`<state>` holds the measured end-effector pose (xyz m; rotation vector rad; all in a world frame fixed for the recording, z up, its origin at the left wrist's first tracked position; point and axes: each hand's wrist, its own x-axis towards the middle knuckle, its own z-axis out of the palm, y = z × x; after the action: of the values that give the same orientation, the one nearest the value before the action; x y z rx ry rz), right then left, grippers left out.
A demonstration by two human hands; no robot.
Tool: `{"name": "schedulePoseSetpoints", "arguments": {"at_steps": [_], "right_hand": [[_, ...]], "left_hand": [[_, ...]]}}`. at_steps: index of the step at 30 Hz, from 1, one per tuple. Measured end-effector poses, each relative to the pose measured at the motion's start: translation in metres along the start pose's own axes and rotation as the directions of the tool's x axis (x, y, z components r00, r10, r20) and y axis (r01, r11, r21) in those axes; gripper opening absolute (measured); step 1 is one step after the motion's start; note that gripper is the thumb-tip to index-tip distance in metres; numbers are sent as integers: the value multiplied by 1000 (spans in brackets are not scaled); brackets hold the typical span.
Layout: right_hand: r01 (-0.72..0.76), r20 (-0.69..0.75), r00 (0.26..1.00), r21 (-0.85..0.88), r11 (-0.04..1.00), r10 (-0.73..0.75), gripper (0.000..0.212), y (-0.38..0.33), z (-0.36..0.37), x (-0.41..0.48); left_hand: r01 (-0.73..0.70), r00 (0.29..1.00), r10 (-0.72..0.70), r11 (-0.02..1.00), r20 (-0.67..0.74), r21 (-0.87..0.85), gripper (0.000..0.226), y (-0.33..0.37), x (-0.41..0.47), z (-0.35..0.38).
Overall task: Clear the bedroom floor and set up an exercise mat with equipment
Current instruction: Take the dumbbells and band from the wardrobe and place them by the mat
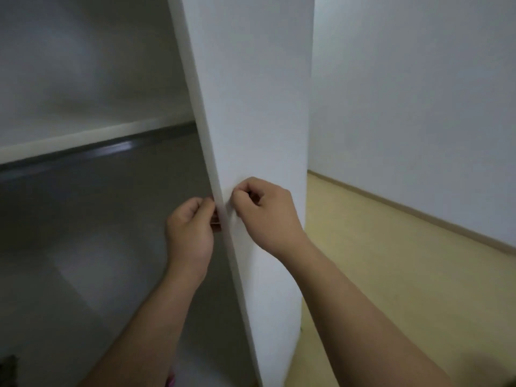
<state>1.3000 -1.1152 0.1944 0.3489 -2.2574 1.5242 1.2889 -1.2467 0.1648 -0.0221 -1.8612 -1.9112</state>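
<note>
Together, hands (190, 233) (265, 216) on cupboard door (259, 107).

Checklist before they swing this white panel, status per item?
1. Left hand grips white panel edge: ok.
2. Right hand grip: fingers curled at the edge, cannot tell.
3. Yellow floor right of panel free: ok, as far as visible.
4. Grey floor left of panel free: cannot tell, blurred dark object at frame corner.
5. Mat or equipment in sight: not ok.

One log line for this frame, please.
left hand: grips door edge | right hand: pinches same edge | door: open
</note>
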Motion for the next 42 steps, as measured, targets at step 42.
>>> {"name": "schedulePoseSetpoints", "arguments": {"at_steps": [42], "right_hand": [[-566, -550, 779, -407, 717, 302, 31, 129, -293, -22]], "left_hand": [[-266, 552, 99, 962, 828, 63, 45, 9, -48, 323]]}}
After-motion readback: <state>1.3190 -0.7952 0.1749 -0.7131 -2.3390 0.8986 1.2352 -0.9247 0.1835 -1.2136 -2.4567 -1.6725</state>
